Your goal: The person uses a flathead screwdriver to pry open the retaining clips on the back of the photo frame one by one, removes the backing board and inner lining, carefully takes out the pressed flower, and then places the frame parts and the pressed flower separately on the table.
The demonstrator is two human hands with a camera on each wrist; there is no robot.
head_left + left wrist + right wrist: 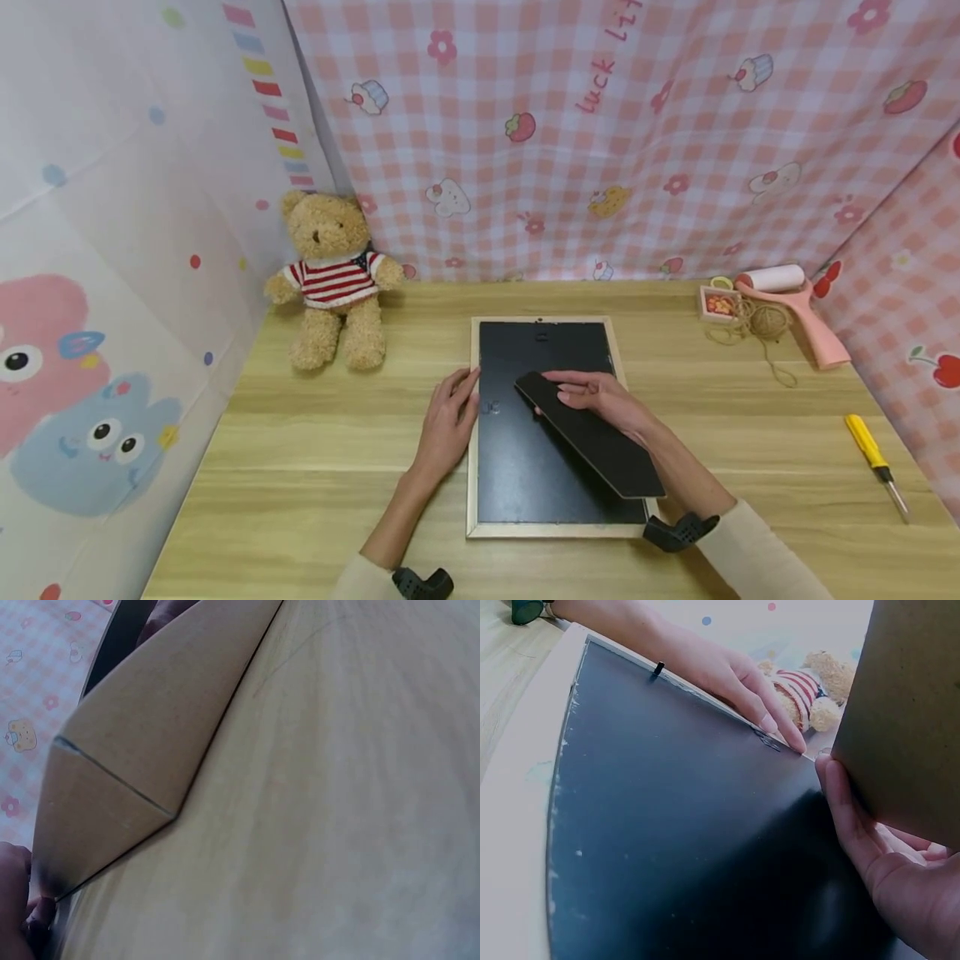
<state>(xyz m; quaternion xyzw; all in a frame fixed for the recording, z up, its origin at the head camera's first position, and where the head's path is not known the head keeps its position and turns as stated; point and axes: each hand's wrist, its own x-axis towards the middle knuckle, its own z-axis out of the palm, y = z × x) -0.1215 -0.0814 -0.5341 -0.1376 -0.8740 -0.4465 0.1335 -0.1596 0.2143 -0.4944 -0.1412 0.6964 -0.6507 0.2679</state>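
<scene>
A picture frame lies face down on the table, its pale wood border [473, 475] around a black backing board [517, 475]. Fingers of my left hand [448, 425] rest along the frame's left edge, stretched out against the border. Above the backing, my right hand [603, 402] pinches a black tapered stand board [600, 446] near its narrow end, thumb on top. It is held at a tilt, and the right wrist view shows its brown underside [907, 712]. Small metal hangers [491, 407] sit on the backing. In the left wrist view the pale frame corner [142, 772] fills the upper left.
A teddy bear [337, 283] in a striped shirt sits at the back left. At the back right are a lint roller [813, 321] with a pink handle, a twine ball [769, 321] and a small box [717, 306]. A yellow-handled screwdriver [870, 450] lies at the right.
</scene>
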